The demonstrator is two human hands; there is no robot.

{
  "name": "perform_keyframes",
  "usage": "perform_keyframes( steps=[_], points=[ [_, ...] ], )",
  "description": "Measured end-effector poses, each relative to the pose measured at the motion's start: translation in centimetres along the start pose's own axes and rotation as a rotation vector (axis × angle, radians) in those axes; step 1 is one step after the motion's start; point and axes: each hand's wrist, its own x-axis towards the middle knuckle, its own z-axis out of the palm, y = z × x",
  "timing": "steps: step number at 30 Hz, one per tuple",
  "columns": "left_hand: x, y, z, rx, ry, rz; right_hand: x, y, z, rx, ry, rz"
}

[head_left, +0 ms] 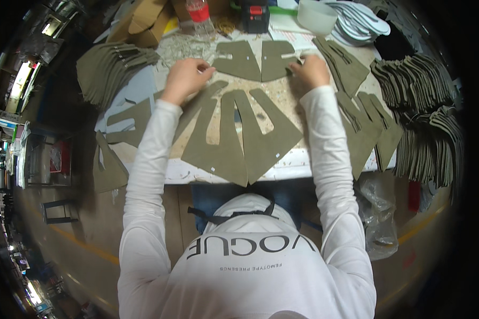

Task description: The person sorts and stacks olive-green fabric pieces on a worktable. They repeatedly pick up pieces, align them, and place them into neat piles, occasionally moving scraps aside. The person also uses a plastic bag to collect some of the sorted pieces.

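Observation:
Two small olive-green cut pieces (238, 59) (277, 59) lie side by side at the far middle of the white worktable (287, 169). My left hand (186, 78) rests with curled fingers at the left edge of the left piece. My right hand (310, 70) pinches the right edge of the right piece. Nearer me, between my white sleeves, lie two large V-shaped olive pieces (223, 143) (269, 133), flat and partly overlapping, reaching the table's front edge.
Fanned stacks of olive cut pieces sit at the left (112, 69), right (356, 69) and far right (426, 122). At the back stand a plastic bottle (199, 16), a black and red tool (255, 16), a white tub (316, 16), cardboard (143, 24) and white insoles (359, 21). A plastic bag (380, 218) hangs below.

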Motion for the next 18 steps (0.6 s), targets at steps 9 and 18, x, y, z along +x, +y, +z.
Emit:
perform_keyframes(
  steps=[9,18],
  points=[
    [3.8,-0.3,5.7,0.186,0.095,-0.167,-1.2,0.5,1.9,-0.093,0.208,-0.101],
    [5.3,-1.6,6.4,-0.072,0.176,-0.241,-1.4,-1.2,2.0,0.387,0.206,-0.164]
  ],
)
